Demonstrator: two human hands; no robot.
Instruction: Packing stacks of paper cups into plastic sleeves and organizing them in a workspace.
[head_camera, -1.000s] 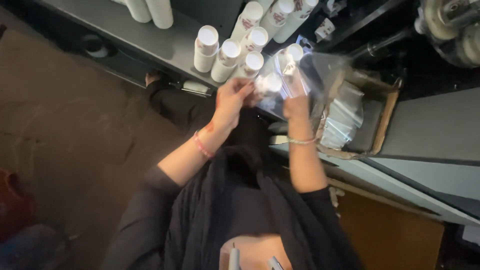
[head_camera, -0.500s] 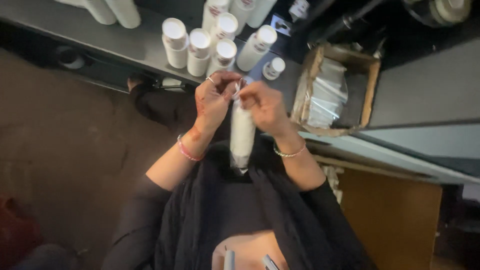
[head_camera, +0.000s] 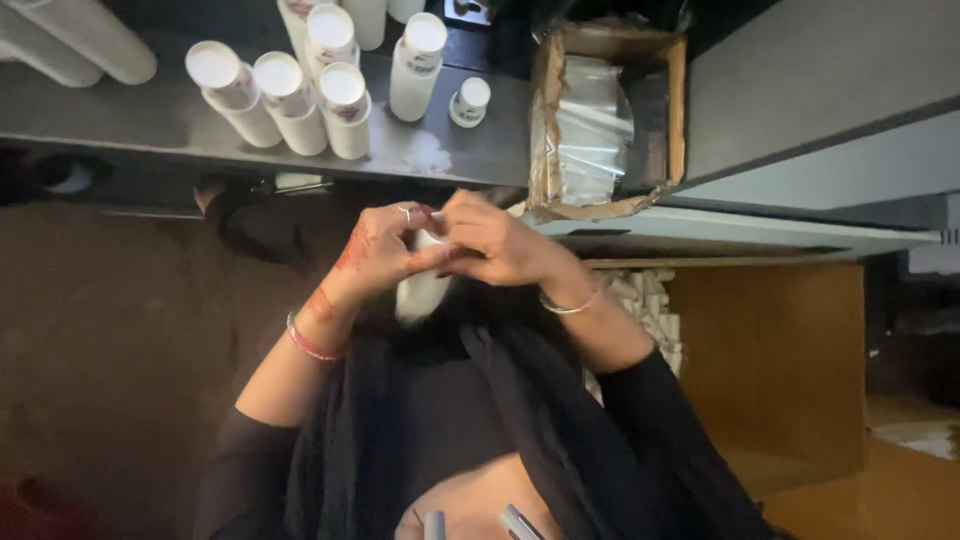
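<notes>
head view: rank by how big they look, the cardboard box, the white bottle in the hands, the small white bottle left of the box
1. cardboard box
2. white bottle, partly hidden by the left hand and right hand, and nearer the camera
3. small white bottle

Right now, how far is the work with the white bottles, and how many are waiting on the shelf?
Nothing in view can be counted as finished. In hand: the left hand and right hand together hold one white bottle, fingers working at its top end; the bottle is blurred. Left: at least six white capped bottles stand on the grey shelf, and the cardboard box holds clear plastic bags.
</notes>
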